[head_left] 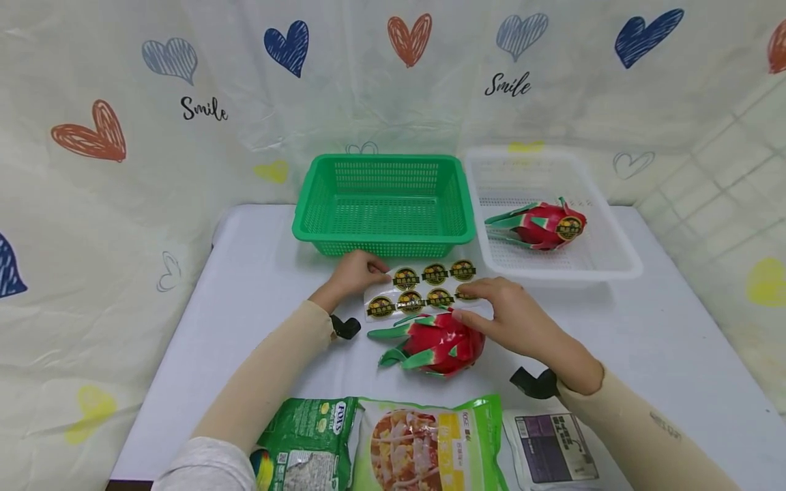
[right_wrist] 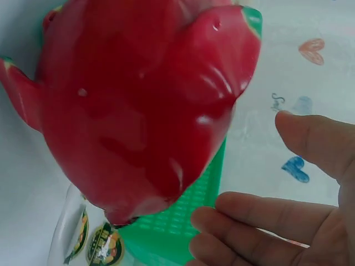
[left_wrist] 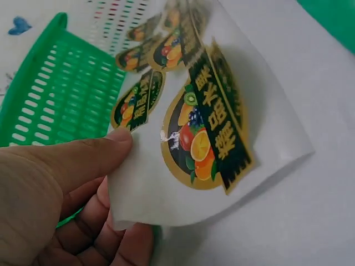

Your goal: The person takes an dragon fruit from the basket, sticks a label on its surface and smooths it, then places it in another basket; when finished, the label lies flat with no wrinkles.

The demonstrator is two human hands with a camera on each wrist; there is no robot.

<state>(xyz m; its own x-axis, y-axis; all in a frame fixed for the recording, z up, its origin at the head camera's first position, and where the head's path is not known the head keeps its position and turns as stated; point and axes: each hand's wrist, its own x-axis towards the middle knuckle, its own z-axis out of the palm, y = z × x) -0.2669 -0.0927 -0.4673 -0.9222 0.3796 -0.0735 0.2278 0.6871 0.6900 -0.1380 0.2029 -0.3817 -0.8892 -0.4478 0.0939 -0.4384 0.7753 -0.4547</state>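
Two bare hands work with a sheet of round stickers over the middle of the table. The left hand pinches the sheet by its far left corner, thumb on the printed face and fingers bent behind it; seen close, the sheet bows. Two rows of dark, gold-edged stickers show on it. The right hand reaches in from the table's right edge, its index finger over the right end of the lower row; its fingers are extended, thumb well apart, with nothing visibly held, and I cannot tell whether the fingertip touches the sheet. A red dragon fruit lies on its side on the table, just nearside of the sheet, green scales toward the left edge. Toward the table's far edge stand a green basket and, at the far right corner, a white basket containing a second dragon fruit that bears a similar sticker. A green packet, a large food bag and a purple-labelled pouch line the near edge. I judge the step in hand to be freeing one sticker from the sheet; the next move would call for a steady left pinch and a fine right-hand grip on a sticker's rim.
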